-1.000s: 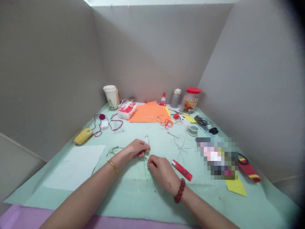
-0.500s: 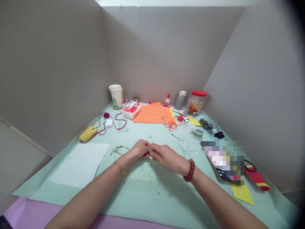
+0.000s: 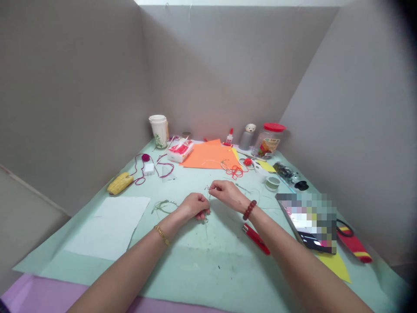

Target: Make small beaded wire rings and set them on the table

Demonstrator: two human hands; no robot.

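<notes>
My left hand [image 3: 197, 206] is closed over the mat, fingers pinched on a thin green cord [image 3: 206, 221] whose end hangs below them. Slightly farther out and to the right, my right hand [image 3: 224, 192] pinches the upper stretch of this cord between thumb and fingertips. The cord is too fine to show its knots or any beads clearly. Left of my left hand lies a loose coil of green cord [image 3: 165, 206]. Under my right forearm rests a slim red lighter [image 3: 256, 239] with a metal end.
White cloth [image 3: 107, 226] and a yellow corn-shaped object [image 3: 120, 183] lie left. Behind are a tissue pack [image 3: 180, 150], orange paper [image 3: 210, 157] and red cord [image 3: 234, 171]. Rightward are a cord spool [image 3: 272, 183], a jar [image 3: 267, 142] and a partly blurred phone-like device [image 3: 304, 221].
My right hand has moved up and away from my left, opening a gap with the cord between them. The red lighter now shows by my right forearm. My left hand stays nearly in place.
</notes>
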